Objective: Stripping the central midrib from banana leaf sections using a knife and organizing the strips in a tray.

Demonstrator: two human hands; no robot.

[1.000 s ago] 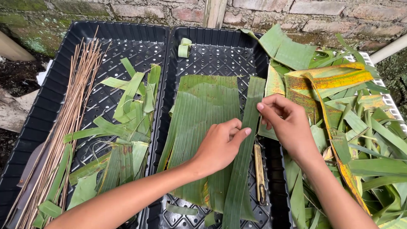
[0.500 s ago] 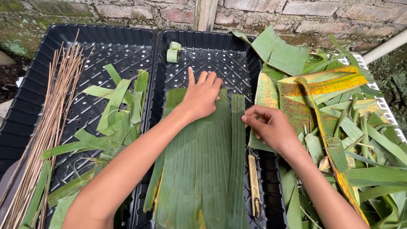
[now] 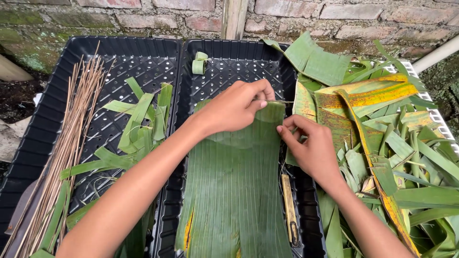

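Two hands at one banana leaf [image 3: 234, 191], seen from the head camera: flat along the right black tray [image 3: 229, 62], far edge at twelve o'clock. Left hand [image 3: 234, 107] curled over that far edge, fingers [image 3: 263, 91] pinched together on the leaf. Right hand [image 3: 311, 148] at three o'clock, fingertips [image 3: 283, 128] closed on the side margin. Likely light, limp and quick to split along the ribs; best gripped at the edges, gently. Leaf strips [image 3: 138, 129] and thin sticks [image 3: 71, 138] in the left tray at nine o'clock.
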